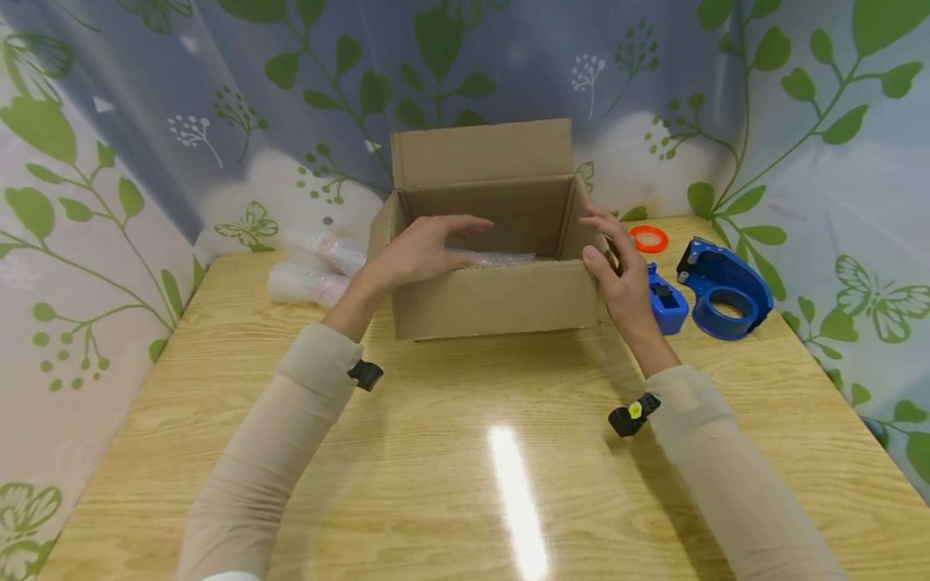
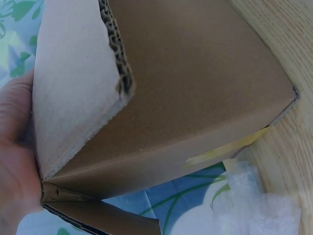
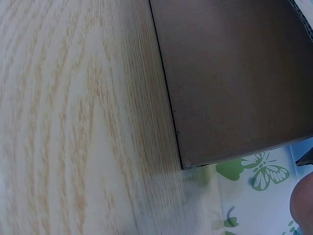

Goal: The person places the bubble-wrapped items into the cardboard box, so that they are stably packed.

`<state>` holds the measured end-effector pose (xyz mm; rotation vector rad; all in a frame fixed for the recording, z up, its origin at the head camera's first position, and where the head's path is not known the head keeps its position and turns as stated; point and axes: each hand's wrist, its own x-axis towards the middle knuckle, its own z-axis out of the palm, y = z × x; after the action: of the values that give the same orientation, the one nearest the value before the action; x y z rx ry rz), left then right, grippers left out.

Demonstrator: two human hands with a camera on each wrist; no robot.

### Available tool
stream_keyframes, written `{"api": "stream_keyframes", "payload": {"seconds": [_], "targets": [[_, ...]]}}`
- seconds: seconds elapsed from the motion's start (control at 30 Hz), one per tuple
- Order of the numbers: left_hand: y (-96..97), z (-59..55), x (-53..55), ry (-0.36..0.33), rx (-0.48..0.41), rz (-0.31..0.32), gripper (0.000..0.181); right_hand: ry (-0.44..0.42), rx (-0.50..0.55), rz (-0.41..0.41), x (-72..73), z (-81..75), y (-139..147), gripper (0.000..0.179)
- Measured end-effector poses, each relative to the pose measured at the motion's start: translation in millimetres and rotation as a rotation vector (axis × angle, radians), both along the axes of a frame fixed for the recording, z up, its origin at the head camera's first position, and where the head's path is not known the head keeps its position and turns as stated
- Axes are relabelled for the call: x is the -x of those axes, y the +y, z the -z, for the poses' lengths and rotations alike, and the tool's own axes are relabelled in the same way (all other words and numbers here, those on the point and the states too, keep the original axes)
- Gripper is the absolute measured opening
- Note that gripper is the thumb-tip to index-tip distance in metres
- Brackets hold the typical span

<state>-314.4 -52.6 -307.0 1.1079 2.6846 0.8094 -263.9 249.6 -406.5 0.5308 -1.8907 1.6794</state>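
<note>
An open cardboard box (image 1: 501,300) stands on the wooden table, its far flap raised. Across its near left rim lies my left hand (image 1: 424,252), fingers reaching over the opening and thumb along the near edge. At the near right corner, my right hand (image 1: 626,284) grips the box's side, thumb at the front and fingers bent over the right edge. Inside, clear bubble wrap (image 1: 508,258) shows just behind the front wall; its contents are hidden. The left wrist view shows a side flap (image 2: 78,88) beside the left hand.
Bubble-wrapped bundles (image 1: 308,284) lie left of the box. To the right are an orange tape ring (image 1: 649,229), a small blue tool (image 1: 672,316) and a blue tape dispenser (image 1: 741,278). A patterned curtain (image 1: 508,56) hangs behind the wooden table (image 1: 429,452).
</note>
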Motion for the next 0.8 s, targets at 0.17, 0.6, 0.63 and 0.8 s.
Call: {"api": "stream_keyframes", "payload": {"seconds": [0.17, 0.6, 0.63, 0.8], "targets": [[0.2, 0.0, -0.6, 0.013, -0.006, 0.0, 0.057, 0.015, -0.001, -0.01, 0.2, -0.2, 0.4, 0.041], [-7.8, -6.6, -3.9, 0.051, -0.117, -0.054, 0.055, -0.011, -0.016, -0.001, -23.9, -25.6, -13.4, 0.041], [-9.2, -7.9, -3.6, 0.049, -0.129, -0.052, 0.054, -0.013, -0.016, -0.001, -24.5, -26.2, -13.5, 0.041], [-20.2, -14.1, -0.9, 0.018, -0.173, -0.061, 0.054, -0.029, -0.009, -0.002, -24.3, -26.2, -13.1, 0.041]]}}
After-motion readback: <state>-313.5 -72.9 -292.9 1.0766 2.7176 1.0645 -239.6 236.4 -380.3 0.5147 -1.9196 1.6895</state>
